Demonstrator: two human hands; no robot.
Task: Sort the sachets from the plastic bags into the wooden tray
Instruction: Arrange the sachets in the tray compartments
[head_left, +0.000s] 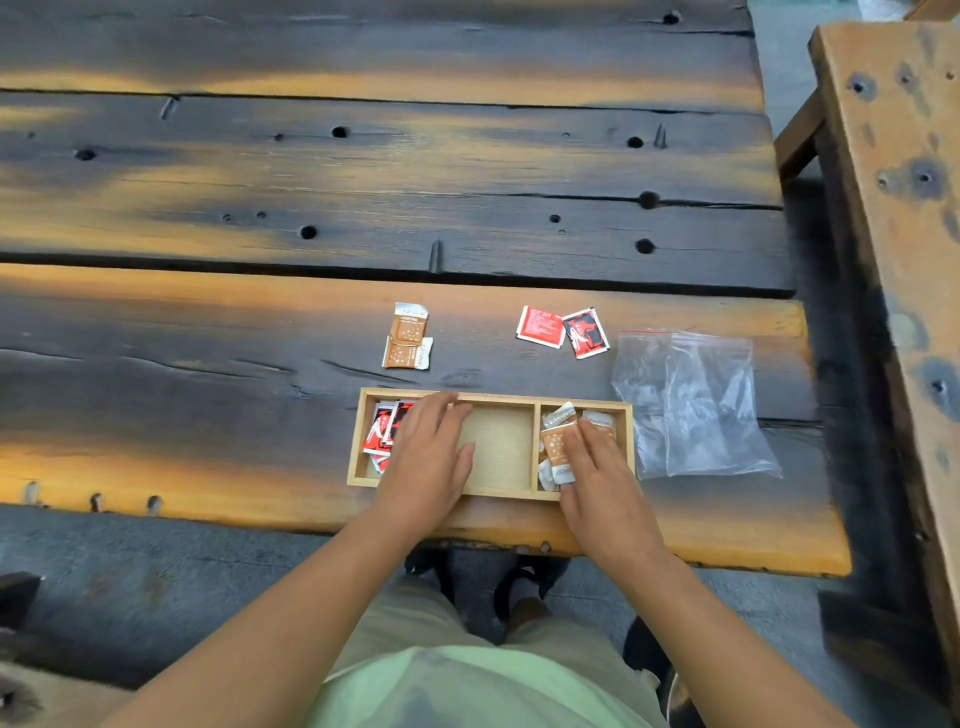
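From the head camera, your left hand (428, 457) lies with straight fingers on the red sachets (378, 431) in the left compartment of the wooden tray (498, 397). Your right hand (597, 478) presses flat on the brown sachets (555, 441) at right. The loose sachets (408, 336) beyond look light, thin and slippery, so pinch an edge.

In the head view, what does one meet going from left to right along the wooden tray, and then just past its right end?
Red sachets in the left compartment → left hand → middle compartment → brown sachets in the right compartment → right hand → clear plastic bags.
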